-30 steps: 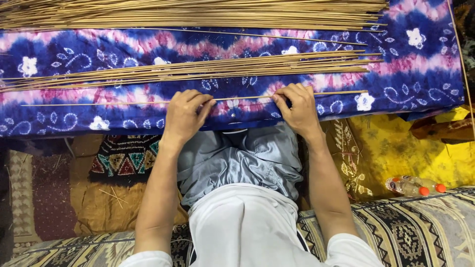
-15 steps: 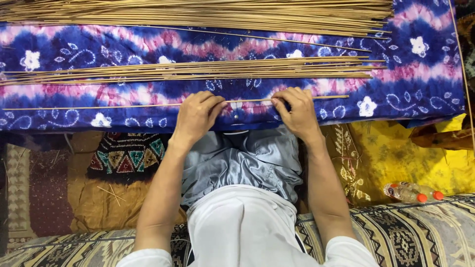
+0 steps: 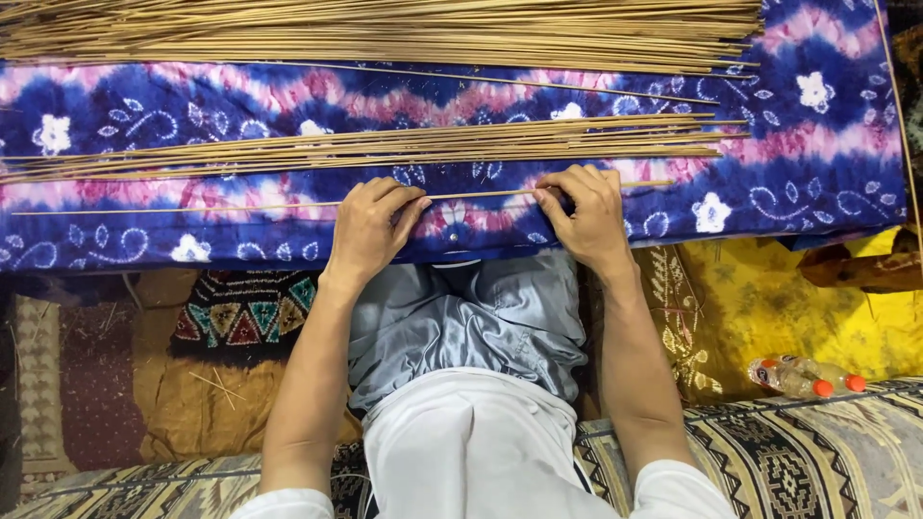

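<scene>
A single thin bamboo stick (image 3: 481,195) lies across a blue, pink and white patterned cloth (image 3: 798,183). My left hand (image 3: 370,231) pinches it near the middle-left, and my right hand (image 3: 586,216) pinches it to the right, both resting on the cloth's near edge. Just beyond the hands lies a loose row of several similar sticks (image 3: 385,146). A thick pile of sticks (image 3: 385,29) runs along the far edge of the cloth.
My grey trousers (image 3: 471,317) and white shirt (image 3: 481,452) fill the lower middle. Patterned mats (image 3: 240,312) and a yellow cloth (image 3: 769,308) cover the floor. Two small bottles with orange caps (image 3: 803,377) lie at the lower right.
Both hands have stayed on the single stick, with the fingers shifting slightly along it. The view has drifted a little downward.
</scene>
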